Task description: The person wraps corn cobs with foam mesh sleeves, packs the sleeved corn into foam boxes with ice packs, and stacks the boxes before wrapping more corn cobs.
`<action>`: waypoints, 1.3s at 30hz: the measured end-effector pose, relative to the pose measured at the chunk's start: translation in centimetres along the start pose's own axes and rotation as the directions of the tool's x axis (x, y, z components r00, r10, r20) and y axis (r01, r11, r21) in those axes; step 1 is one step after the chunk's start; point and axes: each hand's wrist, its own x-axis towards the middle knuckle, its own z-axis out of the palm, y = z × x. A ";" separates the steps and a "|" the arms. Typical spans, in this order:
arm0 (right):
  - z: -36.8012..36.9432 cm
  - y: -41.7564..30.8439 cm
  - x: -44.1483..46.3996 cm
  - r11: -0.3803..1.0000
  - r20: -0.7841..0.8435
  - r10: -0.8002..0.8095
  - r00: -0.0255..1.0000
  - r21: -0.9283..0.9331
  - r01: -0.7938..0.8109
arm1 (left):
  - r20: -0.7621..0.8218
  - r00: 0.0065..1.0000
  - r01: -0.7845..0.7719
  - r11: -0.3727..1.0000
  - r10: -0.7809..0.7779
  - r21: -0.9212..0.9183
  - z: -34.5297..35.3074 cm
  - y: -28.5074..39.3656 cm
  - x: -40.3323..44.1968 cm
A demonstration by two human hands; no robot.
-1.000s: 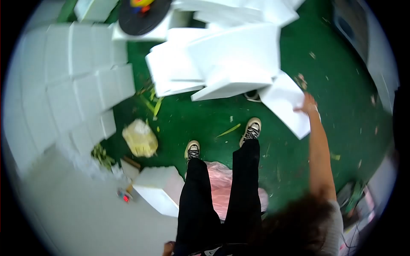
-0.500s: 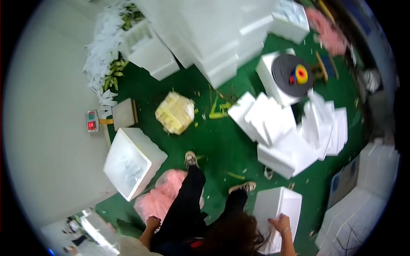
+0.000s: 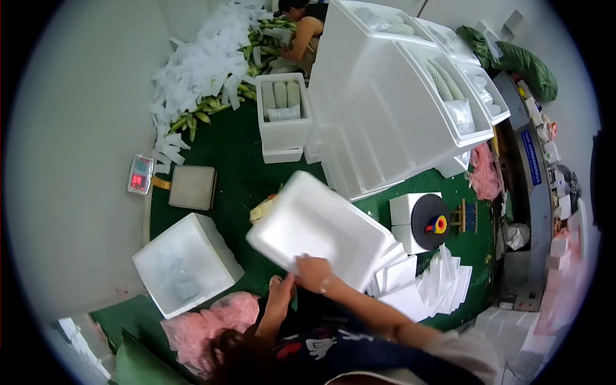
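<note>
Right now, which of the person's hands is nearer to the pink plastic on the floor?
Left. The left hand is just right of the pink plastic, by the near edge of the white box; the right hand is farther right, on that edge.

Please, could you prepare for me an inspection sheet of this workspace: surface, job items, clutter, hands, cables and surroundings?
Surface: green floor.
Job items: white box, tilted, its open side facing the camera.
Clutter: overlapping white lids and crumpled pink plastic on the floor.
Hands: right hand grips the box's near rim; left hand is close beside it, its grip unclear.
Cables: nothing seen clearly.
Surroundings: large stack of boxes; another person beside green vegetables; scale platform with a lit display; tape roll on a black disc.
</note>
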 end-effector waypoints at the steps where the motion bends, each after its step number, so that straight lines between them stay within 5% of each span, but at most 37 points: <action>1: 0.3 -1.9 2.6 0.992 0.009 -0.125 0.992 -0.016 0.125 | -0.055 0.993 -0.110 0.980 0.102 -0.166 -0.5 0.9 1.1; 4: 2.2 -6.3 7.5 0.899 -0.048 -0.426 0.904 -0.138 0.416 | -0.243 0.970 -0.164 0.709 -0.011 -0.686 -1.8 7.8 2.5; 6: 0.4 -8.3 8.9 0.832 0.045 -0.552 0.832 -0.025 0.554 | -0.436 0.888 -0.203 0.725 -0.147 -0.658 -3.8 10.5 2.1; 8: -1.6 -10.4 10.4 0.805 0.178 -0.591 0.787 0.064 0.590 | -0.489 0.872 -0.345 0.710 0.002 -0.614 -8.4 7.4 5.2; 12: -8.5 -11.9 13.9 0.675 0.040 -0.708 0.705 0.334 0.658 | -0.490 0.806 -0.103 0.735 -0.334 -0.670 -16.0 7.2 13.3; 16: -13.3 -8.3 23.0 0.826 -0.012 -0.479 0.878 0.333 0.455 | -0.434 0.809 -0.027 0.711 -0.397 -0.702 -22.6 11.1 23.8; 19: -15.9 -3.7 30.7 0.960 -0.056 -0.122 0.991 0.247 0.132 | -0.519 0.749 0.017 0.795 -0.412 -0.607 -30.1 12.7 35.0; 20: -16.3 -1.4 32.7 0.992 -0.094 -0.039 0.995 0.113 0.049 | -0.568 0.722 -0.004 0.818 -0.396 -0.576 -32.5 12.8 39.2; 22: -16.3 0.3 35.9 0.950 -0.126 0.279 0.952 0.180 -0.254 | -0.565 0.726 0.061 0.855 -0.392 -0.515 -38.3 10.7 46.8; 24: -14.1 0.2 38.7 0.935 -0.054 0.336 0.940 0.145 -0.325 | -0.600 0.737 0.064 0.915 -0.312 -0.397 -45.1 6.9 53.1; 25: -12.9 0.1 40.1 0.925 -0.007 0.364 0.931 0.121 -0.361 | -0.634 0.673 0.186 0.917 -0.380 -0.353 -47.5 8.7 53.9; 28: -8.2 -0.7 43.7 0.890 0.218 0.395 0.893 0.150 -0.431 | -0.694 0.621 0.051 0.902 -0.364 -0.428 -52.3 5.3 58.8; 30: -5.9 -2.0 47.1 0.942 0.320 0.262 0.911 0.122 -0.314 | -0.704 0.600 0.015 0.885 -0.380 -0.465 -53.8 5.2 60.0; 34: -3.2 -5.0 57.3 0.999 0.193 0.011 0.981 0.028 -0.017 | -0.687 0.570 0.011 0.840 -0.451 -0.543 -54.6 4.6 61.4; 39: 5.6 -13.9 77.4 0.959 0.190 -0.194 0.962 0.241 0.146 | -0.708 0.520 0.095 0.856 -0.478 -0.509 -55.1 3.5 62.2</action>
